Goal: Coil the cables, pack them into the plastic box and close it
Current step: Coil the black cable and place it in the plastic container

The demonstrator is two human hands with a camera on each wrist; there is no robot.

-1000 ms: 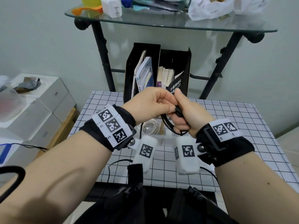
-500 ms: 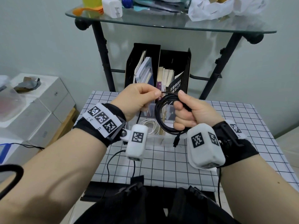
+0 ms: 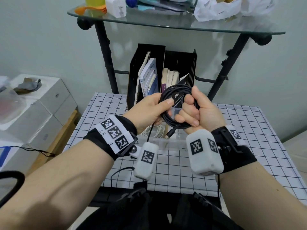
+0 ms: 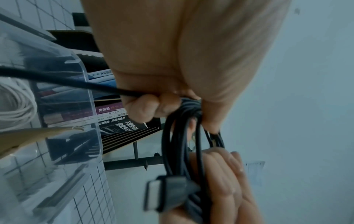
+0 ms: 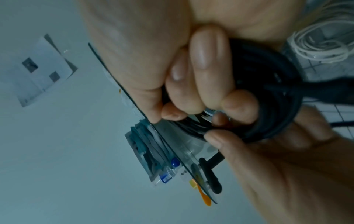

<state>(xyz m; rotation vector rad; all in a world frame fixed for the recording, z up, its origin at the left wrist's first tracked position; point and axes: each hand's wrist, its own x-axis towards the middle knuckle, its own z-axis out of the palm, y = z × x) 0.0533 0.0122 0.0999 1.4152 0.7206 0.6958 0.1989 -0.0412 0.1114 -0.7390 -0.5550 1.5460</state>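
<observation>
A black cable [image 3: 176, 92] is wound into a coil and held up over the table between both hands. My left hand [image 3: 163, 105] pinches the coil's left side, thumb on top. My right hand [image 3: 188, 112] grips the right side with fingers curled through the loop. The cable's plug [image 3: 171, 133] dangles below. In the left wrist view my left fingers [image 4: 153, 106] pinch the black strands [image 4: 172, 144], with the plug [image 4: 164, 195] blurred in front. In the right wrist view my right fingers [image 5: 206, 78] wrap the coil [image 5: 277, 109]. Below the hands stands the open clear plastic box [image 3: 166, 143] with a coiled white cable [image 3: 155, 132] inside.
A black file holder with books [image 3: 149, 77] stands behind the box on the checked tablecloth [image 3: 240, 138]. Above it a glass shelf [image 3: 166, 24] on black legs carries clutter. White boxes [image 3: 41, 107] are stacked at the left.
The hands have drawn apart and the black cable has grown into a fuller coil, raised higher. My left hand has shifted from the loose strand to the coil's left side.
</observation>
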